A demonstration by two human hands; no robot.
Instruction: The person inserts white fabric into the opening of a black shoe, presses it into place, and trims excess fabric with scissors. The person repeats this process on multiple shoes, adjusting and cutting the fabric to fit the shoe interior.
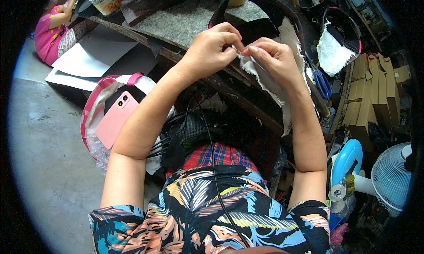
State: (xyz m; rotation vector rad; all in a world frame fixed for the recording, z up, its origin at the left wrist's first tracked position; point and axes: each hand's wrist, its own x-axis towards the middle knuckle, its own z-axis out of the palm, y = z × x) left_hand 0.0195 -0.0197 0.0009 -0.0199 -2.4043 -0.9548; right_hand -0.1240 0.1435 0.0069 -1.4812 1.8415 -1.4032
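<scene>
Both hands meet at the near edge of the worktable, fingertips almost touching. My left hand (214, 48) is closed in a pinch at the upper end of a white frayed cloth (263, 81). Closed in a pinch on the same cloth is my right hand (276, 60), just to the right. The cloth hangs down with ragged threads along its edge. Behind the hands, a black band (265, 2) arches up in a wide loop, with more white cloth along its right side. Whether the pinched cloth is joined to the band is hidden by my fingers.
A pink phone (115, 121) rests on a pink-and-white round piece at left. White sheets (95, 55) lie behind it, near a seated person in pink (51, 37). At right are a second black piece with white cloth (333, 51), cardboard boxes (373, 90) and a fan (391, 176).
</scene>
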